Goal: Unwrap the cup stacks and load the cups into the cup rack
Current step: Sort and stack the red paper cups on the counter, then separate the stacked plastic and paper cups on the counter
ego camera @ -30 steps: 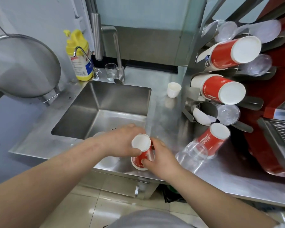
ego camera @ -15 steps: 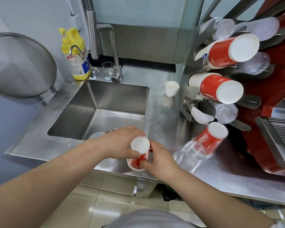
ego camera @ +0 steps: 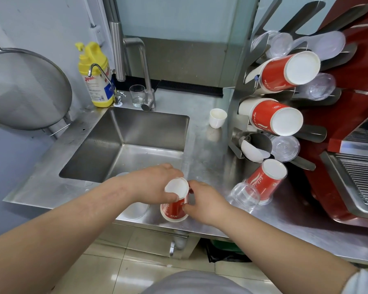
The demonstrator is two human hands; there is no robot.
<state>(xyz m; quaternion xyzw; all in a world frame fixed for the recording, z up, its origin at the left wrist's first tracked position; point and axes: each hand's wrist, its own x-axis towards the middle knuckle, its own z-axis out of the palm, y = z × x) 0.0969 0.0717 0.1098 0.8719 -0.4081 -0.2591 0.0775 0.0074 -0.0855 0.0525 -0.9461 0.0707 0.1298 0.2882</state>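
Observation:
A short stack of red paper cups [ego camera: 174, 211] stands upside down near the counter's front edge, its white bottom facing me. My left hand [ego camera: 155, 183] grips the top of the stack. My right hand [ego camera: 204, 200] pinches its side lower down. The steel cup rack [ego camera: 238, 115] stands at the right with two stacks of red cups [ego camera: 285, 71] [ego camera: 272, 117] lying in its arms, beside clear lids. Another wrapped stack of red cups [ego camera: 263, 181] leans by the rack's foot next to a clear plastic cup stack [ego camera: 245, 195].
A steel sink [ego camera: 123, 143] lies ahead of my hands, with a tap [ego camera: 145, 71], a glass [ego camera: 137, 95] and a yellow bottle [ego camera: 96, 75] behind it. A small white cup [ego camera: 217, 117] stands on the counter. A red machine [ego camera: 353, 145] fills the right. A strainer [ego camera: 23, 90] hangs left.
Both hands stay on the red cup stack; the stack has tilted slightly, its white bottom turned more towards me. The camera has shifted a little.

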